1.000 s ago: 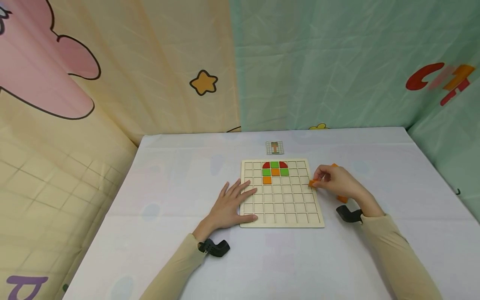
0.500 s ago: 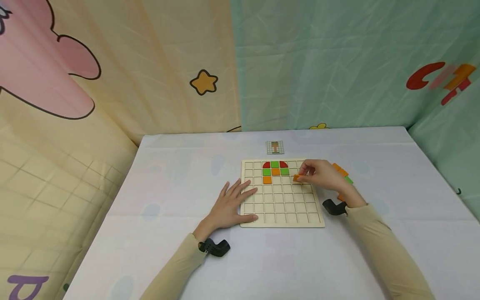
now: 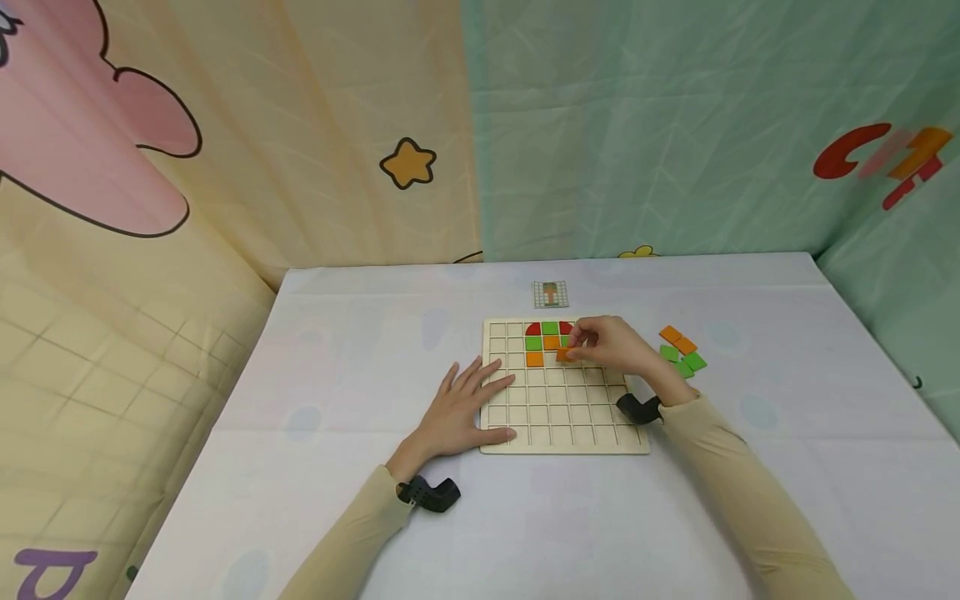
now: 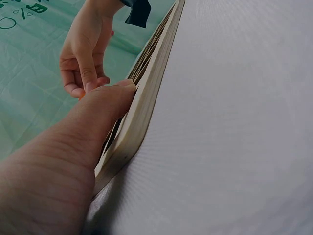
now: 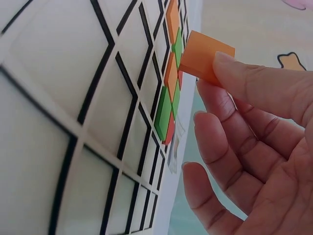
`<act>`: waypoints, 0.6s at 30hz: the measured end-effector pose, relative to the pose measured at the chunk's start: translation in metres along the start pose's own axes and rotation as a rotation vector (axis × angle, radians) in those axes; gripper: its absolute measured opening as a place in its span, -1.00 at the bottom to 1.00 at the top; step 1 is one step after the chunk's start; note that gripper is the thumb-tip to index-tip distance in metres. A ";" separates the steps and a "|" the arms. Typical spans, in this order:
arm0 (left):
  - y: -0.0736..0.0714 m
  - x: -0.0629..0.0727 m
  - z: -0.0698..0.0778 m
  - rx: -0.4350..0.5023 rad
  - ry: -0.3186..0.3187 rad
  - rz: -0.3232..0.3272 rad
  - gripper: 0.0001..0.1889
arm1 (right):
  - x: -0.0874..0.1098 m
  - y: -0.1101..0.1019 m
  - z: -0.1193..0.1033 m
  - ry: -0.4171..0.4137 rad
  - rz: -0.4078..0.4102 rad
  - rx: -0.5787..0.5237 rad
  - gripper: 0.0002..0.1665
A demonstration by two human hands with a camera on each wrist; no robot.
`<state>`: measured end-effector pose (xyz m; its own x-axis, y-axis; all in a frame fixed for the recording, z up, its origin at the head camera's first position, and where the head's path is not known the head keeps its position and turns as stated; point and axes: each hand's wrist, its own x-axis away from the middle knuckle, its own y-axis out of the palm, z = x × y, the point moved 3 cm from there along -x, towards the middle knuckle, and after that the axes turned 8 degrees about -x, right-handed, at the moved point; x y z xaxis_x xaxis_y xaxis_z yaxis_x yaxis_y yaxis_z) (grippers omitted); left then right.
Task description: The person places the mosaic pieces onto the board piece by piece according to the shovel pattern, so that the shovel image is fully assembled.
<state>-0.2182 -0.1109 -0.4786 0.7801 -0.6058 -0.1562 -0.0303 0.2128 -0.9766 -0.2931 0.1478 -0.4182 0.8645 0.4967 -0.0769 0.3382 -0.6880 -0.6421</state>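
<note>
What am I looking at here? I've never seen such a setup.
There is no machine, just a person's two bare hands. The wide picture comes from a camera on the head, looking down; the two close ones come from a camera on each wrist. On the white-covered table lies a gridded board with red, green and orange pieces in some squares. A small card lies beyond it, and loose tiles lie to its right. The left hand rests on the board's left side; the right hand pinches an orange tile.
</note>
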 end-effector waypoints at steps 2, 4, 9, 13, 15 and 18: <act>0.000 0.000 0.000 0.000 0.002 0.001 -0.13 | -0.003 0.002 -0.001 0.004 -0.007 0.004 -0.89; 0.000 0.000 0.000 -0.001 0.004 0.003 -0.13 | -0.005 0.004 -0.003 0.012 -0.014 0.003 -0.90; 0.000 0.000 -0.001 -0.001 0.011 0.013 -0.13 | -0.010 0.009 -0.002 0.037 -0.028 0.000 -0.92; 0.000 0.000 -0.001 0.003 0.010 0.011 -0.13 | -0.012 0.011 -0.001 0.034 -0.034 -0.001 -0.93; 0.000 0.000 -0.001 0.008 0.006 0.006 -0.14 | -0.013 0.012 -0.001 0.033 -0.039 0.005 -0.92; 0.002 0.000 -0.001 0.012 0.002 -0.005 -0.14 | -0.014 0.014 -0.001 0.035 -0.044 0.015 -0.91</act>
<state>-0.2193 -0.1115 -0.4803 0.7791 -0.6082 -0.1520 -0.0195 0.2189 -0.9755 -0.3002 0.1311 -0.4256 0.8616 0.5072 -0.0217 0.3706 -0.6577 -0.6558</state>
